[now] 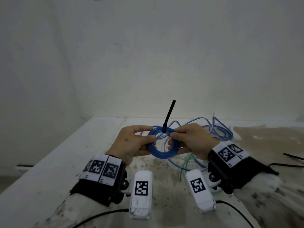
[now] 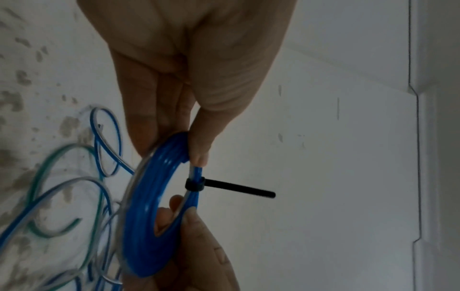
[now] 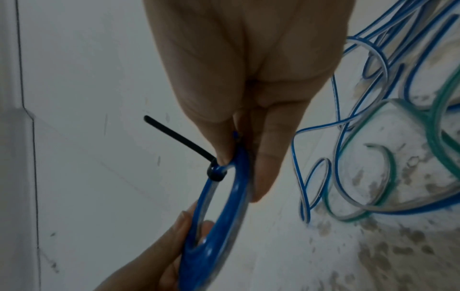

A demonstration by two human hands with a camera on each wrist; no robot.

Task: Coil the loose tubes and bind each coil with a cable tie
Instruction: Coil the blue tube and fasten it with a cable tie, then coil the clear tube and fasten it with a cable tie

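Observation:
A blue tube wound into a small coil (image 1: 162,154) is held up above the table between both hands. My left hand (image 1: 150,133) pinches the coil's left side, thumb (image 2: 199,147) on its rim. My right hand (image 1: 172,139) pinches the right side close to the tie. A black cable tie (image 1: 169,114) is cinched round the coil's top, and its tail sticks straight up. In the left wrist view the tie (image 2: 239,188) points away from the coil (image 2: 149,206). In the right wrist view the tie (image 3: 174,135) leaves the coil (image 3: 224,226) beside my thumb.
Loose blue tubes (image 1: 220,132) and a green tube (image 1: 187,163) lie tangled on the stained white table (image 1: 82,153) behind and under my hands. Spare black cable ties (image 1: 294,157) lie at the right edge. A pale wall stands behind the table.

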